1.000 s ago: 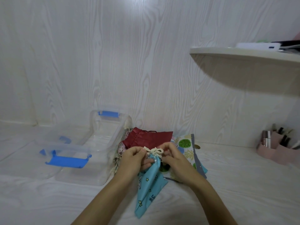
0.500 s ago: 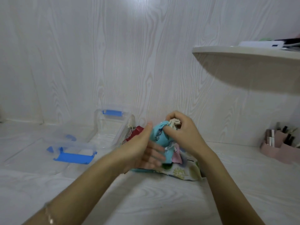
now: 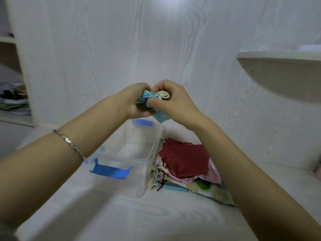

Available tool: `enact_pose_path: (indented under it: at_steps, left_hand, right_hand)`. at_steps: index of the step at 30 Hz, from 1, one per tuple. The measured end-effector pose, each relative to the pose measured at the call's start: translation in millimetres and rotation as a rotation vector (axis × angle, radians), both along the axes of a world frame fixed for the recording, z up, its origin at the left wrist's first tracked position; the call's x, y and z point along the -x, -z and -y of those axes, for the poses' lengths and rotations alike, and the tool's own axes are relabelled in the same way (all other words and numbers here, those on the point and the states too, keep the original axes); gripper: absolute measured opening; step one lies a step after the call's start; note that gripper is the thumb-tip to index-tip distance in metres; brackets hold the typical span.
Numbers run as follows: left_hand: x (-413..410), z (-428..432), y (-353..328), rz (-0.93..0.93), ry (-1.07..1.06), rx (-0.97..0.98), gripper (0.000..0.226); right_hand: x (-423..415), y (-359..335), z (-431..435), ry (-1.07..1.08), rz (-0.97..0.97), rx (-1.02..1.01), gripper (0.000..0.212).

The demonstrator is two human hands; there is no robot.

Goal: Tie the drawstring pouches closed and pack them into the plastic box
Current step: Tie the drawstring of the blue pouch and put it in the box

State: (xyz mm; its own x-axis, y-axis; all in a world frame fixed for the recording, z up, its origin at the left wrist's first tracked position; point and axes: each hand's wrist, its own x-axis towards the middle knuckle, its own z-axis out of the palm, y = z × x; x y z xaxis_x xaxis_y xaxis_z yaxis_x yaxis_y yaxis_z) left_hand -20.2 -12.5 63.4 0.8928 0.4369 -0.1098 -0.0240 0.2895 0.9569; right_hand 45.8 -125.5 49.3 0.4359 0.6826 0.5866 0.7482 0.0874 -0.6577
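Lifted higher than before, the bunched light-blue fabric drawstring pouch (image 3: 147,98) hangs at 12 o'clock of the clear blue-latched plastic box (image 3: 139,181). Left hand (image 3: 132,101) grips its body; right hand (image 3: 173,101) pinches its cream-corded neck. Other fabric pouches (image 3: 185,159) lie at the box's 3 o'clock.

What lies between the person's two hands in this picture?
In the head view, a bunched light blue drawstring pouch with its cream cord lies between the left hand and the right hand. Both hands grip it.
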Motion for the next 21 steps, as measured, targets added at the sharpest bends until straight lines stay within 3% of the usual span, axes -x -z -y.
enact_pose_path:
  at_steps: [4, 7, 12, 15, 18, 19, 21]
  left_hand:
    - [-3, -53, 36, -0.247, -0.094, -0.052, 0.026]
    - [-15, -73, 73, -0.41, -0.013, 0.014, 0.026]
    - [-35, -87, 107, -0.56, 0.123, -0.076, 0.026]
    - [-33, -100, 109, -0.736, 0.125, -0.373, 0.031]
    - [-24, -102, 102, -0.835, 0.171, -0.776, 0.042]
    - [-20, -101, 100, -0.834, 0.206, -0.872, 0.039]
    - [-15, -98, 98, -0.838, 0.289, -0.958, 0.026]
  right_hand:
    - [-17, 20, -54, -0.058, -0.144, 0.239, 0.016]
    - [-30, 40, -70, -0.05, -0.025, 0.529, 0.018]
    - [-30, 66, -86, -0.041, 0.204, 0.812, 0.02]
    - [-23, 78, -91, -0.098, 0.202, 0.99, 0.019]
    - [-12, 69, -91, -0.27, -0.128, 1.182, 0.026]
    - [-11, 63, -91, -0.312, -0.215, 1.224, 0.027]
    - [-18, 51, -99, -0.271, -0.182, 1.217, 0.024]
